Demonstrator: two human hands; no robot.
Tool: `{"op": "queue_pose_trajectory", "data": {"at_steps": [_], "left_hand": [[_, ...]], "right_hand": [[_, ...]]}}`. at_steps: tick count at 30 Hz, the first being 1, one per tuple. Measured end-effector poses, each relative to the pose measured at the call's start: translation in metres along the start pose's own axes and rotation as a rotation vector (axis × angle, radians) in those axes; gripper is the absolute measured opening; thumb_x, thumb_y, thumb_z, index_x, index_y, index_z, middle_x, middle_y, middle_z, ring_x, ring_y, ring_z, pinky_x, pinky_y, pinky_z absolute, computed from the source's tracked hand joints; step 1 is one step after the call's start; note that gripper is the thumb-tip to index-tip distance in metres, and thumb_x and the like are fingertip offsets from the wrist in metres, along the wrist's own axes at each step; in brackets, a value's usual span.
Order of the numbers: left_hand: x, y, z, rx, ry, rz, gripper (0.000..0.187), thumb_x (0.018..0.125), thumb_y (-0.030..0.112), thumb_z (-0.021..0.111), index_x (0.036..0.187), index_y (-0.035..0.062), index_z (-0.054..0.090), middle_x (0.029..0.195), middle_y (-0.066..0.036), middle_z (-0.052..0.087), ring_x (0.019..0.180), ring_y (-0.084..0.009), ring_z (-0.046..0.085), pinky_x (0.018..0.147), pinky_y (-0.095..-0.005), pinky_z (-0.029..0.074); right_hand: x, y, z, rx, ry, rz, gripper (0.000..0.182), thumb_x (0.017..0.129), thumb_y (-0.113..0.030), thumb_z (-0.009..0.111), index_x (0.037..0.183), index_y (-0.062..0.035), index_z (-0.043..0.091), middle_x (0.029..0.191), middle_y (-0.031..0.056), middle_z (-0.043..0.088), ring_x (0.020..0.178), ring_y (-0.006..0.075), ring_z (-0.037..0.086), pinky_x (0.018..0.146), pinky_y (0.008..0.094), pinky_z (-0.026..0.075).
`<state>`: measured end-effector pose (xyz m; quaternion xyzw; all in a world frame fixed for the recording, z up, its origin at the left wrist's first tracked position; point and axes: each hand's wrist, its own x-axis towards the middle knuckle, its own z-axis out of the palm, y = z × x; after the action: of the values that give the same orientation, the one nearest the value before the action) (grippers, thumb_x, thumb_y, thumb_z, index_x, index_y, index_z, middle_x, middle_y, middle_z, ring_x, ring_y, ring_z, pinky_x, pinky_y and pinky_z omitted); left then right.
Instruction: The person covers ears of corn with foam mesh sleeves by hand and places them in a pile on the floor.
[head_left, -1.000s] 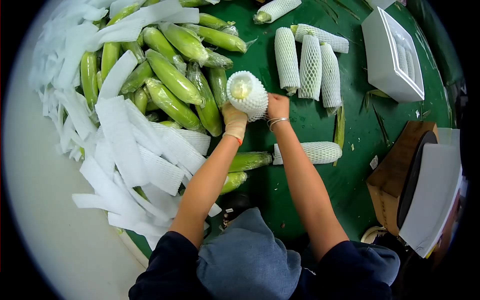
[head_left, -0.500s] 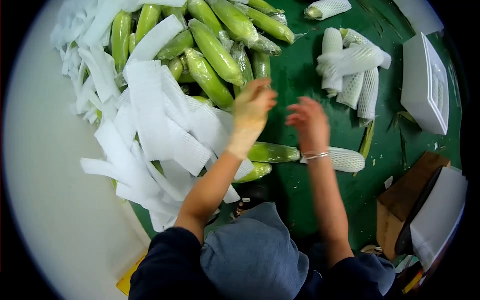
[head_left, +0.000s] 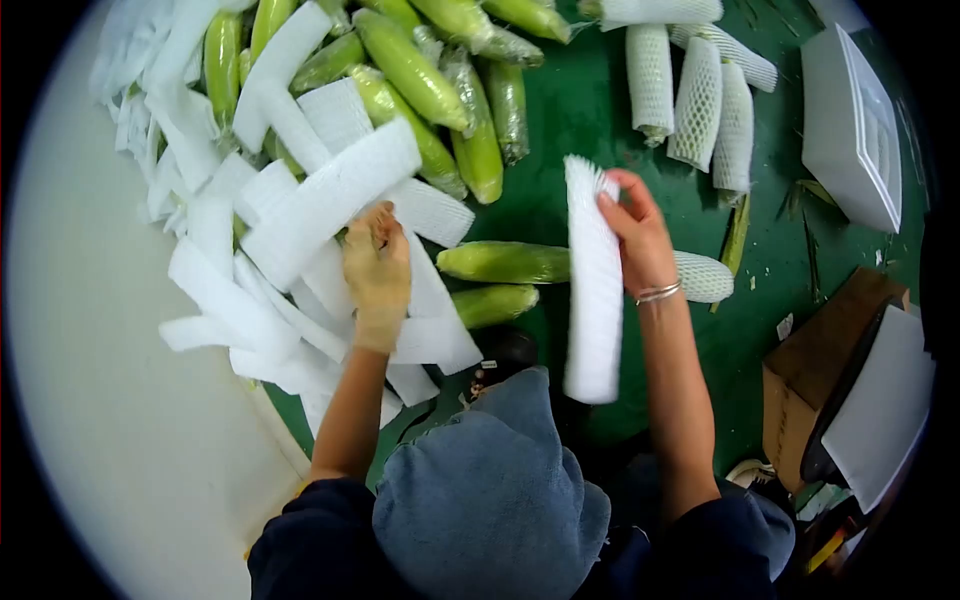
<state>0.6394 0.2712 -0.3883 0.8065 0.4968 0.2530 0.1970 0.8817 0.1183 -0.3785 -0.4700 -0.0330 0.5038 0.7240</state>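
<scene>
My right hand (head_left: 640,230) pinches the upper part of a white foam net sleeve (head_left: 594,290), which hangs flat and lengthwise over the green table. Over the heap of loose foam net sleeves (head_left: 340,205) is my left hand (head_left: 378,275), its fingers curled in and partly blurred; what they grip, if anything, is hidden. Between the hands lie two ears of corn in clear film, an upper ear (head_left: 505,262) and a lower ear (head_left: 495,305). Behind my right wrist, a netted ear of corn (head_left: 705,278) shows its end.
Film-wrapped corn (head_left: 410,65) is piled at the back left. Several netted ears (head_left: 697,105) lie at the back right, near a white foam box (head_left: 850,130). A cardboard box (head_left: 790,420) stands at the lower right. Leaf scraps lie on the green table (head_left: 560,120).
My right hand, empty before, now holds a foam net sleeve. My left hand has moved left and down onto the sleeve heap. The sleeve lying across the netted ears at the back right is gone.
</scene>
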Motion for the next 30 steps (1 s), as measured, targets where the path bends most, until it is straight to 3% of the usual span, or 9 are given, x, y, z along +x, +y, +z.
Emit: {"op": "queue_pose_trajectory", "data": {"at_steps": [4, 9, 11, 13, 16, 18, 23, 25, 30], "left_hand": [[-0.041, 0.083, 0.022, -0.684, -0.617, -0.294, 0.033, 0.087, 0.011, 0.055, 0.119, 0.0046, 0.052, 0.107, -0.013, 0.058, 0.093, -0.02, 0.056, 0.08, -0.0276, 0.045], [-0.078, 0.094, 0.064, -1.318, -0.588, -0.666, 0.023, 0.089, 0.013, 0.054, 0.107, -0.001, 0.055, 0.108, -0.01, 0.058, 0.095, -0.0199, 0.056, 0.086, -0.0291, 0.043], [-0.075, 0.095, 0.072, -1.539, -0.518, -0.714, 0.022, 0.089, 0.013, 0.053, 0.106, -0.0011, 0.055, 0.111, -0.01, 0.057, 0.097, -0.0209, 0.057, 0.088, -0.0315, 0.044], [-0.075, 0.094, 0.074, -1.905, -0.356, -1.087, 0.02, 0.087, 0.015, 0.056, 0.102, 0.0014, 0.056, 0.109, -0.011, 0.059, 0.101, -0.023, 0.056, 0.091, -0.033, 0.044], [-0.113, 0.103, 0.068, -1.229, -0.448, -0.874, 0.026, 0.085, 0.02, 0.059, 0.106, 0.0048, 0.057, 0.106, -0.009, 0.061, 0.101, -0.0225, 0.056, 0.091, -0.035, 0.043], [-0.107, 0.111, 0.068, -1.161, -0.439, -1.555, 0.031, 0.086, 0.029, 0.06, 0.113, 0.0114, 0.058, 0.109, -0.005, 0.06, 0.103, -0.0198, 0.055, 0.086, -0.0356, 0.044], [-0.125, 0.078, 0.085, -1.299, -0.724, -1.397, 0.041, 0.087, 0.039, 0.058, 0.118, 0.0121, 0.055, 0.112, -0.003, 0.058, 0.112, -0.019, 0.05, 0.09, -0.0368, 0.042], [-0.122, 0.09, 0.049, -0.469, -0.83, -0.077, 0.066, 0.079, 0.003, 0.063, 0.137, 0.0049, 0.03, 0.121, -0.009, 0.051, 0.108, -0.0202, 0.052, 0.091, -0.0315, 0.044], [-0.093, 0.093, 0.031, -1.674, -0.923, -0.925, 0.054, 0.086, 0.012, 0.053, 0.134, 0.0048, 0.028, 0.124, -0.01, 0.047, 0.118, -0.0206, 0.043, 0.103, -0.031, 0.03]], "right_hand": [[-0.027, 0.057, 0.001, 0.079, -0.13, 0.156, 0.017, 0.084, -0.01, 0.063, 0.099, -0.0057, 0.056, 0.088, -0.0003, 0.06, 0.077, 0.0079, 0.056, 0.069, 0.0231, 0.047], [-0.029, 0.104, -0.031, -0.358, 0.039, -0.301, 0.017, 0.086, -0.011, 0.059, 0.101, -0.0045, 0.052, 0.088, 0.0024, 0.059, 0.079, 0.0107, 0.055, 0.07, 0.0255, 0.047], [0.023, 0.161, -0.095, 0.095, 0.127, -0.232, 0.024, 0.09, -0.023, 0.052, 0.105, -0.0041, 0.053, 0.102, 0.008, 0.06, 0.089, 0.0183, 0.059, 0.077, 0.0305, 0.049], [0.0, 0.039, -0.033, 0.144, 0.101, 0.225, 0.018, 0.091, -0.02, 0.053, 0.093, -0.002, 0.054, 0.085, 0.0072, 0.062, 0.073, 0.0148, 0.059, 0.067, 0.032, 0.05], [0.017, 0.04, -0.047, -0.61, -0.168, 0.27, 0.039, 0.076, -0.037, 0.07, 0.08, 0.0001, 0.06, 0.071, 0.0087, 0.061, 0.064, 0.0167, 0.059, 0.058, 0.0338, 0.05], [0.016, 0.044, -0.052, -1.119, -0.376, 0.195, 0.05, 0.069, -0.043, 0.073, 0.085, 0.0029, 0.063, 0.081, 0.0162, 0.065, 0.071, 0.023, 0.063, 0.065, 0.0351, 0.051], [-0.006, 0.044, -0.035, -1.366, -0.359, 0.243, 0.041, 0.069, -0.038, 0.067, 0.077, 0.0018, 0.066, 0.077, 0.0243, 0.063, 0.075, 0.0314, 0.066, 0.066, 0.0382, 0.05], [-0.017, 0.032, -0.027, -1.435, -0.47, 0.019, 0.035, 0.076, -0.033, 0.061, 0.07, 0.001, 0.066, 0.068, 0.0245, 0.06, 0.065, 0.0388, 0.061, 0.061, 0.0432, 0.049], [-0.06, -0.05, 0.065, -1.117, -0.298, -0.233, 0.025, 0.075, -0.022, 0.062, 0.072, 0.0026, 0.066, 0.058, 0.0227, 0.056, 0.053, 0.034, 0.059, 0.054, 0.0392, 0.047]]}}
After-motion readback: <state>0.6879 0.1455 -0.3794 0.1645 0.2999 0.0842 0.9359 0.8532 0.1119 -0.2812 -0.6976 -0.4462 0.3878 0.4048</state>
